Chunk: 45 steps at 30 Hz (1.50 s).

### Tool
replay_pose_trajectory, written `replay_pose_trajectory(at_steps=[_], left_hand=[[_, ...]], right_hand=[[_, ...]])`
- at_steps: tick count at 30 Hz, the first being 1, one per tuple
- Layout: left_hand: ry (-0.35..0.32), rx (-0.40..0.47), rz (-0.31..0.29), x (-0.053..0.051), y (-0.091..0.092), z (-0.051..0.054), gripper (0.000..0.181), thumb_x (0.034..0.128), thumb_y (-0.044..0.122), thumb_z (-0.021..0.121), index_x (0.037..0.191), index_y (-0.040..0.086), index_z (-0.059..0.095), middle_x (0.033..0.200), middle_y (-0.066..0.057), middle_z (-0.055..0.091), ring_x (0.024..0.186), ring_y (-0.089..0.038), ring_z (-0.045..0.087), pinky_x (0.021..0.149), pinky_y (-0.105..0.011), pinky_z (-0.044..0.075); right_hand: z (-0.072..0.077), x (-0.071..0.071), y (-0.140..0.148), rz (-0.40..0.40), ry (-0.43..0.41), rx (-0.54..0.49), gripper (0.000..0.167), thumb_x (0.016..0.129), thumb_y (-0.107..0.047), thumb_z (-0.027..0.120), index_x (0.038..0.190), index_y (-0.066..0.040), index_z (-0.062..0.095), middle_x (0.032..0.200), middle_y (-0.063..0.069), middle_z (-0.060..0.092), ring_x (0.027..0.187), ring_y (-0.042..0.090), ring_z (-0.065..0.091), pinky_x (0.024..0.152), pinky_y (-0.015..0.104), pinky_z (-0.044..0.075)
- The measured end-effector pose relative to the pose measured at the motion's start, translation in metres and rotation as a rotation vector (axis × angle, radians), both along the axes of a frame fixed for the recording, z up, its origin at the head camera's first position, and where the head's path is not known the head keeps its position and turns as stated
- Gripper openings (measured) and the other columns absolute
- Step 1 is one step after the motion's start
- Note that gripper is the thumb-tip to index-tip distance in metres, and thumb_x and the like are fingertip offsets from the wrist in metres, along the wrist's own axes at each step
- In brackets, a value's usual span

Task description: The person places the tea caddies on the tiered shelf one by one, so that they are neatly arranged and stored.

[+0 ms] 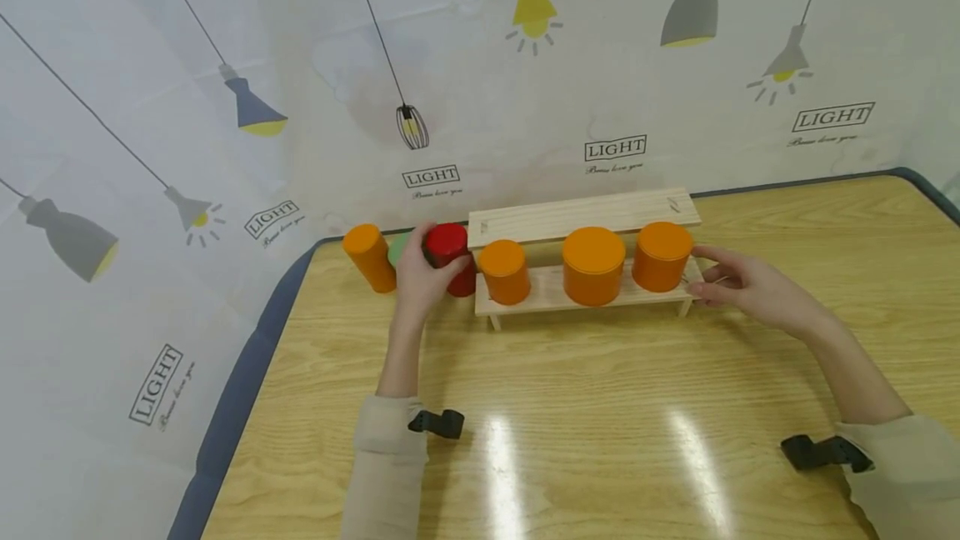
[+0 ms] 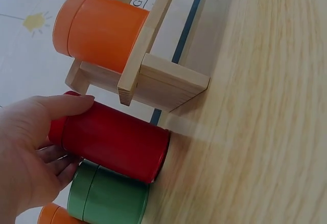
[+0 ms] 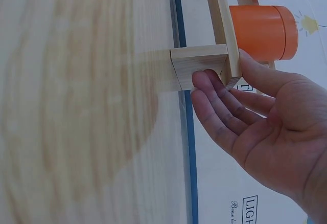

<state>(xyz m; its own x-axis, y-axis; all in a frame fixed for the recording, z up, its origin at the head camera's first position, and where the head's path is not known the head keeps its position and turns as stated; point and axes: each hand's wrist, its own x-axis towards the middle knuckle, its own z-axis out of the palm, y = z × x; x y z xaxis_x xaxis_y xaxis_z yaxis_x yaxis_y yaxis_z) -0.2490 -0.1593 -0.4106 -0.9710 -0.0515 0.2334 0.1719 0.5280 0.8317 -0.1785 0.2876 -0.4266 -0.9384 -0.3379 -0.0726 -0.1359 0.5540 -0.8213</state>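
At the left end of a two-step wooden rack, my left hand [image 1: 420,277] grips a red canister [image 2: 115,137] near its lid, thumb on one side and fingers on the other. The canister's base is at the tabletop. Close beside it is a green canister [image 2: 110,193], mostly behind the hand in the head view. My right hand [image 3: 276,116] holds the right end of the rack [image 3: 219,14], its thumb at the board's edge and curled fingers by the end leg. On the rack's lower board stand three orange canisters, one [image 1: 662,257] nearest that hand.
A tall orange canister [image 1: 369,258] stands left of the green one. The rack's upper board [image 1: 585,217] runs behind the canisters. A wall covering [image 1: 525,107] printed with lamps rises behind the wooden table [image 1: 585,390], whose edge has dark blue trim [image 1: 240,390].
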Motion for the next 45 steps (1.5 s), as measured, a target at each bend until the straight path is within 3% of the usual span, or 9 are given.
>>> replay_pose_trajectory(at_steps=[21, 35, 45], left_hand=[[0.225, 0.185, 0.047, 0.012, 0.009, 0.030, 0.068, 0.0820, 0.008, 0.083, 0.141, -0.003, 0.050, 0.135, -0.018, 0.056, 0.117, -0.031, 0.055, 0.102, -0.041, 0.048], [0.413, 0.209, 0.029, 0.019, 0.015, 0.047, 0.065, 0.0825, 0.007, 0.081, 0.140, -0.001, 0.052, 0.133, -0.014, 0.057, 0.118, -0.024, 0.054, 0.100, -0.038, 0.049], [0.526, 0.225, -0.003, 0.025, 0.025, 0.064, 0.065, 0.0815, 0.009, 0.084, 0.138, 0.001, 0.054, 0.132, -0.010, 0.058, 0.119, -0.018, 0.054, 0.099, -0.036, 0.050]], right_hand=[[-0.001, 0.000, 0.000, -0.011, -0.009, 0.017, 0.070, 0.104, -0.026, 0.059, 0.156, 0.005, 0.025, 0.127, 0.027, 0.058, 0.109, 0.034, 0.063, 0.085, 0.037, 0.055], [0.000, 0.000, -0.002, -0.008, -0.008, 0.019, 0.071, 0.104, -0.027, 0.059, 0.156, 0.005, 0.024, 0.127, 0.028, 0.059, 0.108, 0.034, 0.063, 0.087, 0.043, 0.055], [0.001, 0.001, -0.001, -0.009, -0.007, 0.021, 0.071, 0.104, -0.029, 0.059, 0.156, 0.004, 0.025, 0.126, 0.027, 0.059, 0.105, 0.031, 0.064, 0.086, 0.039, 0.055]])
